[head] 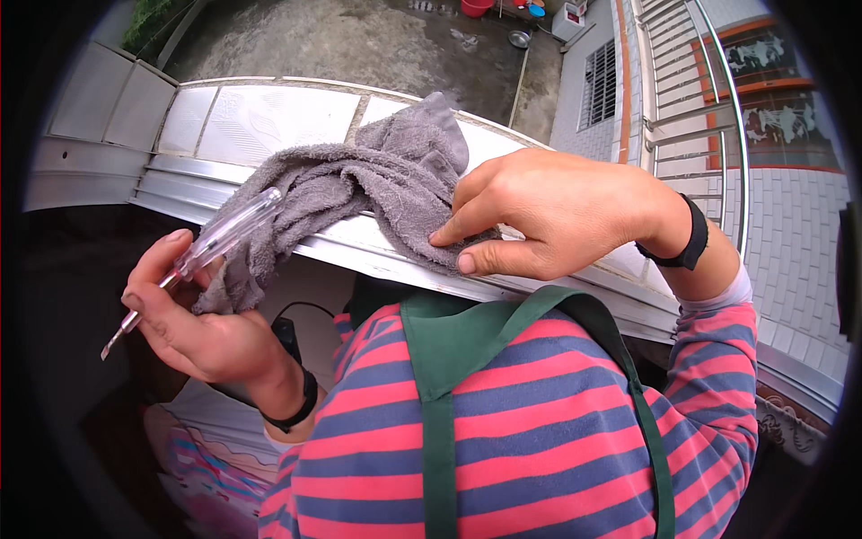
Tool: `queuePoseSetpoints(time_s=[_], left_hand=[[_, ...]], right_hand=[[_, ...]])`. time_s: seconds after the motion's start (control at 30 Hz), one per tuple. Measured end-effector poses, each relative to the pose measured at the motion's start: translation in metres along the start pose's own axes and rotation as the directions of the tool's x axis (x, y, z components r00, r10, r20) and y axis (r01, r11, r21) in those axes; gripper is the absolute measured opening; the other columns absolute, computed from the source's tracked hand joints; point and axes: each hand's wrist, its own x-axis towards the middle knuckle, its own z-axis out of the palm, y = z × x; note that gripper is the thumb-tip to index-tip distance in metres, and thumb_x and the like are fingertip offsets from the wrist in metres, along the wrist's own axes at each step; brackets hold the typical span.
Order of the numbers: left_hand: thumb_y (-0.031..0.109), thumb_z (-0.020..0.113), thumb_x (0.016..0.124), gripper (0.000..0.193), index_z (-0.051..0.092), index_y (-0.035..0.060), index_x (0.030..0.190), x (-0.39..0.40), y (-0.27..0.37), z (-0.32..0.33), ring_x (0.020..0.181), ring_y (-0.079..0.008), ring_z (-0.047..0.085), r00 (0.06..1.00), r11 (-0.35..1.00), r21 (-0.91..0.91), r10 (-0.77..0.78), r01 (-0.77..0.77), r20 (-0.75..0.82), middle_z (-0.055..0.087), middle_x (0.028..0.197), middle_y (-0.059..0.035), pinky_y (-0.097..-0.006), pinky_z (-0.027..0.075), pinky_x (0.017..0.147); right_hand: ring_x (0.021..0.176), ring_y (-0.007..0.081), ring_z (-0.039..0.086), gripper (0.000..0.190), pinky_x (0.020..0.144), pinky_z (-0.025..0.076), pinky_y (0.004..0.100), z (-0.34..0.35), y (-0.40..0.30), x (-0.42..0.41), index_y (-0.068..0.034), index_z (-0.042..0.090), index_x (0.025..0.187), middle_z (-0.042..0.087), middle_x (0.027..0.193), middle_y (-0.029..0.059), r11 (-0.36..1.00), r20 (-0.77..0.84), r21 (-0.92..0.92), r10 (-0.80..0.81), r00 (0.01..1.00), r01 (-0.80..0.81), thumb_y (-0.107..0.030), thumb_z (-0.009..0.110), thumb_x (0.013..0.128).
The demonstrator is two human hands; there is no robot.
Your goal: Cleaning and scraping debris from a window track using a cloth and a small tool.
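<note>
My left hand point(209, 337) grips a screwdriver point(225, 232) with a clear plastic handle. Its flat metal tip points down and to the left, out past my thumb. A grey terry cloth point(323, 182) lies bunched over the aluminium window track point(323, 249) and the tiled sill. One end of the cloth hangs down behind the screwdriver, against my left fingers; whether they also grip it is hidden. On the right, my right hand point(552, 215) holds the cloth's other end down at the track, thumb and index finger on it.
Outside the white tiled sill point(276, 124) lies a wet concrete yard point(323, 47) well below, with basins point(477, 7) at its far side. Stainless steel railings point(731, 135) stand to the right. Patterned fabric point(209, 458) lies at lower left, indoors.
</note>
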Motion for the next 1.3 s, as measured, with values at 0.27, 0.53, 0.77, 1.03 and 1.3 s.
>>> queuePoseSetpoints(time_s=[0.27,0.53,0.77,1.03,1.3], left_hand=[[0.033,0.033,0.111,0.052,0.067,-0.0042,0.095,-0.011,-0.005,0.013,0.066,-0.0093,0.046,0.992,1.0,0.008,0.003,-0.004,0.123,0.066,0.09,-0.0093,-0.022,0.036,0.061],[0.032,0.038,0.11,0.049,0.068,-0.0056,0.097,-0.013,-0.014,0.016,0.071,-0.0105,0.052,0.984,1.0,0.001,0.024,-0.025,0.175,0.068,0.092,-0.0093,-0.0239,0.04,0.065],[0.033,0.038,0.11,0.05,0.068,-0.0031,0.095,-0.013,-0.01,0.026,0.067,-0.0084,0.046,0.995,1.0,0.009,-0.006,0.005,0.101,0.069,0.091,-0.0086,-0.0221,0.036,0.063],[0.033,0.038,0.11,0.051,0.068,-0.0052,0.094,-0.01,-0.01,0.021,0.067,-0.008,0.046,0.995,0.999,-0.034,-0.021,0.025,0.1,0.067,0.087,-0.009,-0.0216,0.036,0.062],[0.033,0.044,0.108,0.049,0.07,-0.0069,0.095,-0.003,-0.01,0.01,0.074,-0.0134,0.056,0.995,0.997,-0.05,0.059,-0.056,0.076,0.068,0.09,-0.0104,-0.024,0.043,0.065]], right_hand=[[0.081,0.0384,0.067,0.051,0.074,0.055,0.0468,0.017,0.003,0.019,-0.012,0.057,0.127,0.066,0.094,0.016,0.992,-0.093,-0.128,-0.016,0.995,0.004,-0.006,0.067,0.077],[0.081,0.0376,0.067,0.055,0.072,0.055,0.0452,0.006,-0.005,0.03,-0.02,0.063,0.129,0.064,0.091,0.0153,0.977,-0.042,-0.208,0.041,0.998,-0.049,-0.005,0.067,0.076],[0.088,0.0419,0.068,0.03,0.078,0.054,0.0509,0.021,-0.003,0.059,-0.005,0.07,0.104,0.07,0.085,0.0206,0.984,-0.187,-0.174,-0.01,0.982,-0.024,-0.007,0.067,0.074],[0.079,0.0362,0.069,0.029,0.069,0.057,0.0442,0.045,0.011,0.054,-0.011,0.066,0.103,0.063,0.087,0.0145,0.94,-0.399,-0.34,-0.172,0.901,0.029,-0.017,0.074,0.076],[0.084,0.0249,0.063,0.019,0.07,0.055,0.0325,-0.032,0.023,0.014,-0.018,0.071,0.098,0.056,0.091,0.0065,0.494,-0.514,-0.811,-0.344,0.786,-0.315,-0.014,0.073,0.079]])
